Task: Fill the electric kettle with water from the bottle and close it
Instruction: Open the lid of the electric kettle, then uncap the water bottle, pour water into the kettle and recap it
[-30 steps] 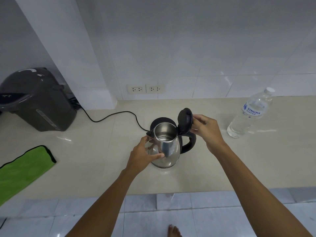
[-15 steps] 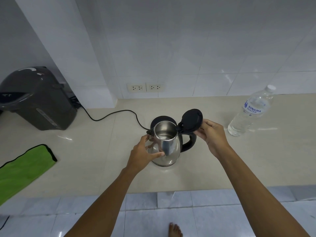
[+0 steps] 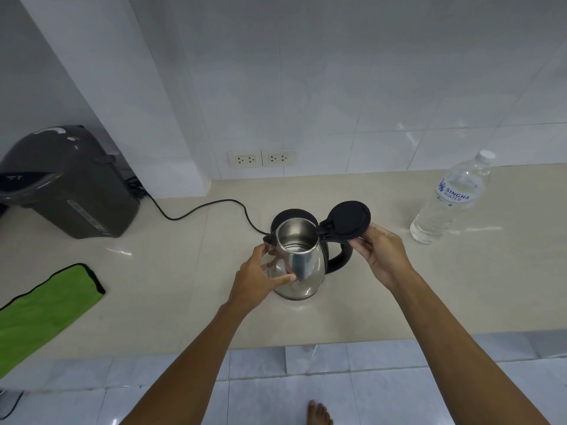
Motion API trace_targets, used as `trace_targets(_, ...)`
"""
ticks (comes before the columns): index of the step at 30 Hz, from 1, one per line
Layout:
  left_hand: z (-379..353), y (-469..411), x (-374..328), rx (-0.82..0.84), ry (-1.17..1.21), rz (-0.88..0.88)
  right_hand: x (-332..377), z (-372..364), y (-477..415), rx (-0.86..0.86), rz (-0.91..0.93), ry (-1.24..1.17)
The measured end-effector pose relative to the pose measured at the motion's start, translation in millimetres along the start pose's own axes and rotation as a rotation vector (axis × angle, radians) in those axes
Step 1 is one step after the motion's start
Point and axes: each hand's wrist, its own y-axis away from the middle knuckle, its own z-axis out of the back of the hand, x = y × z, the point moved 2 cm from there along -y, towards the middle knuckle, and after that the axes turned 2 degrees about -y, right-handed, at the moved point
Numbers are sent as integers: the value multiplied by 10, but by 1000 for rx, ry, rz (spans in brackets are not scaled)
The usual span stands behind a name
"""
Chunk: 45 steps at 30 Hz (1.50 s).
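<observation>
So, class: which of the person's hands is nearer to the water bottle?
Right. The right hand holds the open kettle lid, left of the bottle; the left hand is farther, on the kettle body.

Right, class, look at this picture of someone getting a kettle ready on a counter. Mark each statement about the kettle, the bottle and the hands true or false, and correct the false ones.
1. The kettle has its lid swung open. True.
2. The water bottle is uncapped and being poured. False: it stands apart on the counter with its white cap on, touched by neither hand.
3. The left hand rests on the kettle's steel body. True.
4. The right hand grips the bottle. False: its fingers are at the open lid's edge.
5. A green cloth lies to the left on the counter. True.
6. The kettle looks full of water. False: its bare metal inside shows, with no water apparent.
</observation>
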Motion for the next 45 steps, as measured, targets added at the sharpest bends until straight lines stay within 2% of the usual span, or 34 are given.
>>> trace_targets(6, -7, 11, -4, 12, 8, 7, 11, 19, 9, 9, 0, 17)
trace_targets(11, 10, 60, -26, -30, -27, -7, 82, 114, 141, -33, 15, 161)
trace_targets(14, -10, 202, -86, -138, -167, -56, 155, 213, 336, -99, 109, 466)
trace_targets(18, -20, 432, -239, -336, -390, -240, 189, 350, 607, -117, 378, 1131)
trace_targets(22, -121, 616, -466, -329, -539, -471, 216, 440, 926, -58, 487, 1525)
trace_targets(27, -448, 730, -798, -254, -590, -681, 396, 591, 1125, -61, 471, 1832)
trace_targets(36, -1361, 437, -1524, -70, -599, -723, 1231, 1146, 902, -197, 448, 1976)
trace_targets(45, -2332, -586, -2270, -12, -561, -600, 2101, 1733, -27, -245, 514, 1923)
